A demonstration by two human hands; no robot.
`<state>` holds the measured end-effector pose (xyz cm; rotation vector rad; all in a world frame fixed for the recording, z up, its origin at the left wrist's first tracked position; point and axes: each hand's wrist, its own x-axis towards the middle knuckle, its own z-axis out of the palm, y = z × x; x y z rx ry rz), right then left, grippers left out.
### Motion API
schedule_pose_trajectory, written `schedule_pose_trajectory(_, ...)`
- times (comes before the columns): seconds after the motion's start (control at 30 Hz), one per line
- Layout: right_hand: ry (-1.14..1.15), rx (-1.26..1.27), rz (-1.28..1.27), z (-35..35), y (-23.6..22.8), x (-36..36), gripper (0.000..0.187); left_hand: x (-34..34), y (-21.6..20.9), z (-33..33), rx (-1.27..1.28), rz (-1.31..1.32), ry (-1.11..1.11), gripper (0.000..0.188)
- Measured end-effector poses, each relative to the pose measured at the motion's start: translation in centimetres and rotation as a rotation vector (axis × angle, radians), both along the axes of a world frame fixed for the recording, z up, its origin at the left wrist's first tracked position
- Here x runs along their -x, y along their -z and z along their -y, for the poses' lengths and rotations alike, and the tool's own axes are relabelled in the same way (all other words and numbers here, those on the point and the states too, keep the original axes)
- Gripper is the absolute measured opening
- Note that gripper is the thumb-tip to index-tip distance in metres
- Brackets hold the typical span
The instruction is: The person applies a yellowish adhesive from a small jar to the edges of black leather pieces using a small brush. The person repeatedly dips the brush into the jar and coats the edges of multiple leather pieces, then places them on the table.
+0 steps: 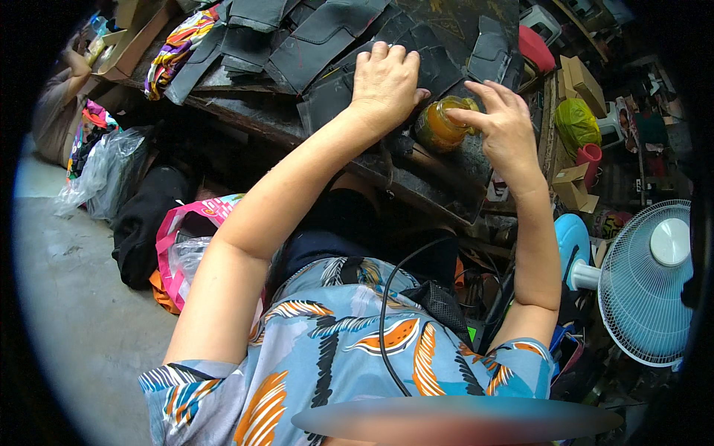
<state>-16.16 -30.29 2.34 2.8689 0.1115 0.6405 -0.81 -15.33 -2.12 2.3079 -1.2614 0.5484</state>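
Observation:
My left hand [385, 83] lies palm down on a dark flat piece [329, 100] at the table's near edge, fingers side by side and thumb out to the right. It looks pressed on the piece rather than wrapped around it. To its right stands an open glass jar [440, 132] of yellow-orange contents, tilted in view. At the jar's mouth is my right hand [507, 123], with a finger reaching into or over the opening and the other fingers spread. Whether that fingertip touches the contents cannot be made out. More black leather-like cut pieces [316, 37] lie in overlapping piles beyond my left hand.
The dark table [435, 186] ends close to my lap. A colourful cloth [178, 48] hangs at its left. On the right stand a blue-white fan [645, 282], cardboard boxes [584, 85] and a yellow-green bag [576, 125]. A pink bag [175, 253] is on the left; a person's arm [74, 70] shows far left.

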Motion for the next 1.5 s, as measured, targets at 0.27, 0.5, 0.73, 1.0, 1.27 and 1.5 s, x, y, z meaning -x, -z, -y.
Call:
schedule_pose_trajectory(0.27, 0.042, -0.026, 0.107, -0.1, -1.2, 1.9, 0.04, -2.4, -1.6, -0.3, 0.077, -0.407, 0.038, 0.064)
schedule_pose_trajectory(0.5, 0.088, -0.087, 0.052, -1.6, -0.8, 3.6, 0.038, -1.3, -4.0, -7.0, 0.486, -1.402, 0.26, 0.031)
schedule_pose_trajectory(0.73, -0.023, -0.735, 0.082, -3.0, -2.9, 3.9, 0.043, 2.7, -3.1, -11.4, 0.694, -1.559, 0.532, 0.061)
schedule_pose_trajectory(1.0, -0.235, -1.311, 0.028, -4.6, -1.6, 1.9, 0.053, 5.2, -2.1, -12.4, 0.769, -1.669, 0.548, 0.059)
schedule_pose_trajectory(1.27, -0.232, -1.35, 0.062, -4.4, -0.1, 1.5, 0.051, 5.5, -3.2, -12.6, 0.778, -1.632, 0.563, 0.062)
schedule_pose_trajectory(1.5, -0.277, -1.609, -0.074, -5.0, -0.5, 2.3, 0.054, 5.4, -3.3, -12.0, 0.857, -1.568, 0.647, 0.052)
